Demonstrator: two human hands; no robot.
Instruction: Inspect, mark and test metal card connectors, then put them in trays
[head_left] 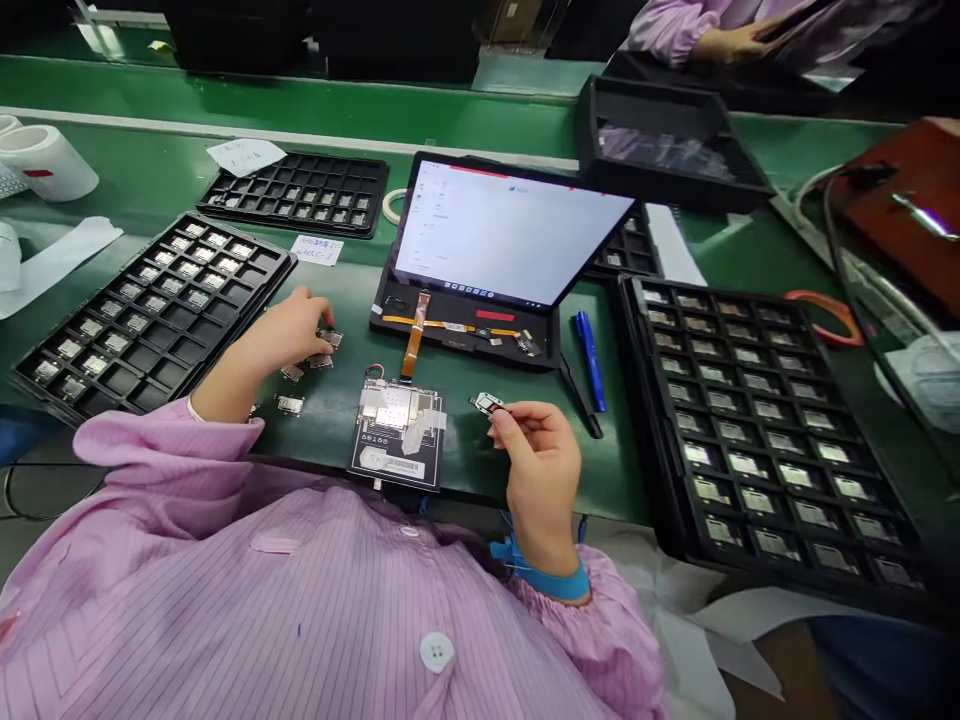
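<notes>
My right hand (544, 465), with a blue strap at its wrist, pinches a small circuit board (487, 402) by its right end above the bench. My left hand (289, 330) reaches over a small group of similar boards (319, 360), its fingers curled down and closed at a board among them; the fingers partly hide it. One loose board (289, 404) lies nearer to me. Between my hands rests a larger black test board (396, 430) with clear tape and a label. An orange flex cable (414, 340) joins it to a lit screen (510, 235) tilted up in a black case.
Compartment trays of boards stand at left (161, 300), back left (307, 195) and right (780, 420). A blue marker (590, 360) and black tweezers (580, 398) lie right of the screen. Behind are a black bin (667, 140) and another person's hand (735, 42).
</notes>
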